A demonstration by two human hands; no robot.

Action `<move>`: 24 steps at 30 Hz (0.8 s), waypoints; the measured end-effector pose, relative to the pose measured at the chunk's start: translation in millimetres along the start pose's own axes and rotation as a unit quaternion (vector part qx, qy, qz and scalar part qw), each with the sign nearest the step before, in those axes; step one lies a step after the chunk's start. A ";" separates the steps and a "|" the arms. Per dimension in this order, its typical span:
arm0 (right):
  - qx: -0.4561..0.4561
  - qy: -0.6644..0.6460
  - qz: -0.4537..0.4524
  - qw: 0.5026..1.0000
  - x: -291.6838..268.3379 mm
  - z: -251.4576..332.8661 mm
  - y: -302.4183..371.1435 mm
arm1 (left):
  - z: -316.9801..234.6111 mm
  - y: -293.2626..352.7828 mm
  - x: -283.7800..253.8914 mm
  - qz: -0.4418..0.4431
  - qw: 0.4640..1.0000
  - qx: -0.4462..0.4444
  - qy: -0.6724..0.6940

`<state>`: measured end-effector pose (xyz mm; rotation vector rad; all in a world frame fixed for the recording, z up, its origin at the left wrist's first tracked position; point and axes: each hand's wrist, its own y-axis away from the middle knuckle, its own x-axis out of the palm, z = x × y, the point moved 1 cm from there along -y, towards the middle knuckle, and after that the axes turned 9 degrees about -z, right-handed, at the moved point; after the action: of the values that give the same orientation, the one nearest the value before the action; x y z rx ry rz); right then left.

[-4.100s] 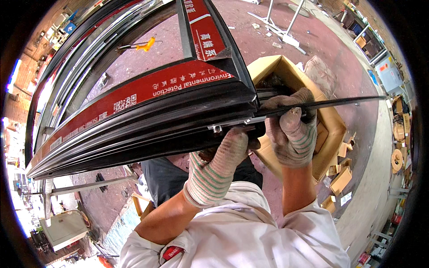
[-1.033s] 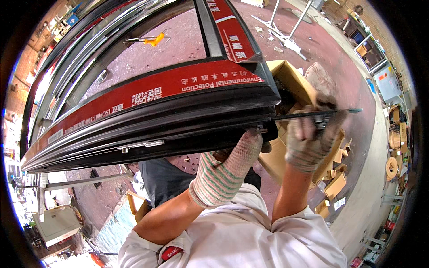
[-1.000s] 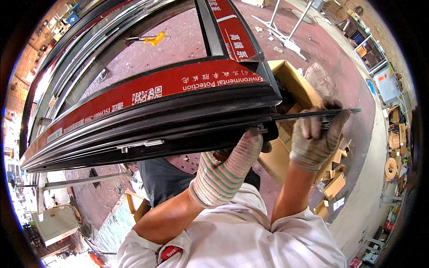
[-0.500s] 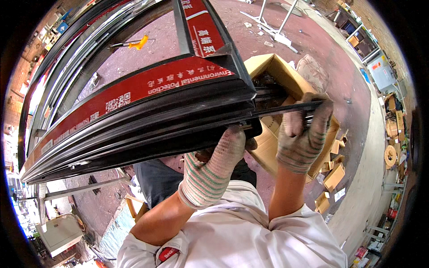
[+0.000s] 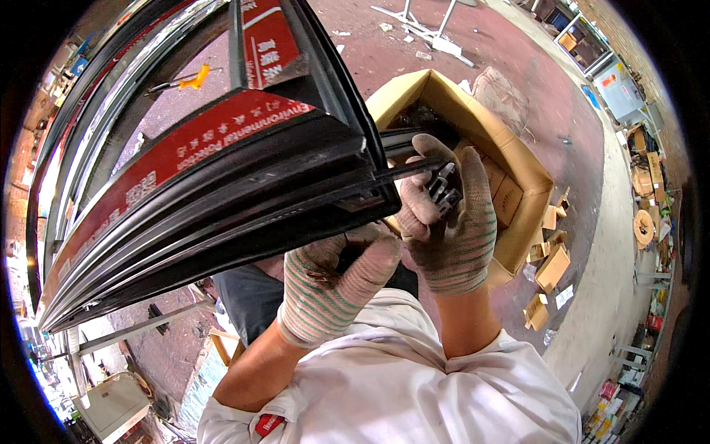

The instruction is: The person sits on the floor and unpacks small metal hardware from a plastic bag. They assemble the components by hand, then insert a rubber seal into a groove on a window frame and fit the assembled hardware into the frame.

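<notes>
A black window frame (image 5: 244,192) with red protective film stretches from the left to the middle, its corner in front of me. My right hand (image 5: 451,229), in a dirty striped knit glove, is just right of that corner. It cups several small metal fittings (image 5: 444,189), while its fingers touch a thin dark strip (image 5: 408,169) that runs into the frame's edge. My left hand (image 5: 336,277), gloved alike, is curled just under the frame's lower edge near the corner. Whatever its fingers may hold is hidden.
An open cardboard box (image 5: 518,166) with dark pieces inside stands behind my right hand. A yellow-handled tool (image 5: 194,78) lies beyond the frame. Small cardboard pieces (image 5: 553,268) litter the floor at right, near a stuffed sack (image 5: 501,96). A white metal stand (image 5: 436,41) is farther off.
My right hand has moved left toward the frame's corner, and less of the dark strip sticks out. My left hand has dropped slightly from the corner. The frame appears shifted left in view.
</notes>
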<state>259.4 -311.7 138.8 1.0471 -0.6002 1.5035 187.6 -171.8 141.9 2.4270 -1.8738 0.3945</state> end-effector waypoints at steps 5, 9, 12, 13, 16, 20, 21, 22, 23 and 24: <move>0.030 -0.068 0.037 0.997 -0.3 -1.0 5.6 | 3.5 8.4 5.0 0.039 0.988 -0.056 -0.136; 0.020 -0.062 0.032 0.997 -2.2 -3.5 6.8 | 8.7 9.3 9.0 0.027 0.983 -0.062 -0.170; 0.011 -0.019 -0.005 1.000 3.3 -2.8 12.0 | 10.3 8.3 9.3 0.013 0.983 -0.081 -0.165; 0.009 -0.002 -0.020 1.000 4.8 -1.9 13.5 | 11.1 8.3 9.0 0.011 0.984 -0.090 -0.155; -0.002 0.015 -0.015 1.000 2.7 -4.5 13.6 | 11.3 8.3 9.1 0.013 0.984 -0.065 -0.165; -0.012 0.015 -0.020 1.000 5.6 -6.8 15.1 | 12.8 9.0 6.8 0.013 0.982 -0.043 -0.185; -0.021 0.024 -0.021 0.999 7.6 -7.6 16.6 | 14.3 9.4 6.2 0.010 0.983 -0.047 -0.176; -0.029 0.032 -0.021 0.999 9.4 -8.2 17.2 | 16.1 9.5 5.8 0.006 0.986 -0.046 -0.163; -0.030 0.037 -0.029 0.998 10.6 -8.9 17.3 | 18.3 9.6 5.5 0.002 0.988 -0.045 -0.149; -0.030 0.041 -0.037 0.998 11.6 -9.6 17.3 | 19.2 9.6 5.1 -0.002 0.990 -0.044 -0.136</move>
<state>240.7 -301.7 147.5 0.9457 -0.5406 1.4486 182.9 -182.9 123.4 2.5310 -1.9361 -0.0221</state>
